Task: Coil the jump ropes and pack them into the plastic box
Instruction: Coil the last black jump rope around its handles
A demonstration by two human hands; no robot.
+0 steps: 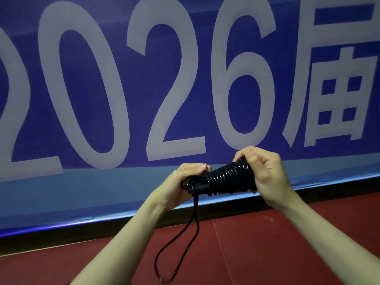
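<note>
While both hands held it up before a blue banner (102, 192), the black rope (228, 178) sat tightly coiled between them. Left hand (183, 182) fingers curled round its handle end; right hand (265, 171) pinched the other end. A thin loop (176, 243) dangled over the red floor (257, 254).

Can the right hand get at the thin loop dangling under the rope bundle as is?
Probably not without letting go. The right hand grips the right end of the coiled jump rope, and the left hand holds the other end. The dangling loop hangs unobstructed below the left end, nearer the left hand.
</note>
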